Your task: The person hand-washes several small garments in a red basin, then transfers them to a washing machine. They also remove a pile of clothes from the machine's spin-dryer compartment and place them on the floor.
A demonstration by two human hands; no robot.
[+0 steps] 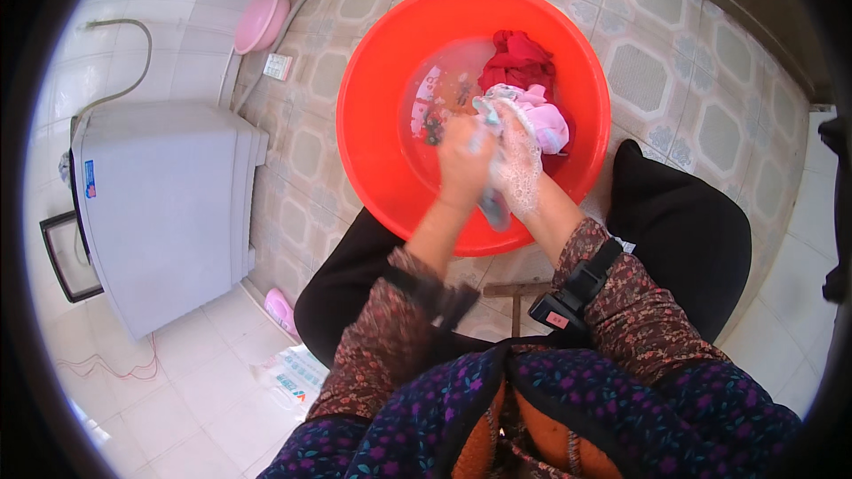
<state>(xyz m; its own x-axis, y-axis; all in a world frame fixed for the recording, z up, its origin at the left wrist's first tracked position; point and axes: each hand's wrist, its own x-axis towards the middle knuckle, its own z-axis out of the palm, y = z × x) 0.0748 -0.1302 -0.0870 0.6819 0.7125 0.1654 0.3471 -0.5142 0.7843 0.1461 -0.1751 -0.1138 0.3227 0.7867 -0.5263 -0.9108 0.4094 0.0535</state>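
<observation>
A large red plastic basin [373, 106] stands on the floor in front of me, holding shallow soapy water [426, 93]. My left hand [466, 156] is a fist on a wet, light blue-grey cloth [494, 209], blurred by motion. Pressed close beside it, my right hand [522, 159] grips the same cloth and is coated in white suds. One end of the cloth hangs below the hands. A pink garment [549, 126] lies just past my right hand, and a dark red garment [516, 60] is bunched behind it. Small dark things [432, 128] show in the water; I cannot tell what they are.
On the left stands a grey-white appliance [166, 199], apparently a washing machine. A pink basin [263, 18] leans at the wall near a grey hose [279, 40]. A pink bottle [281, 309] and a printed plastic bag [289, 376] lie by my left leg.
</observation>
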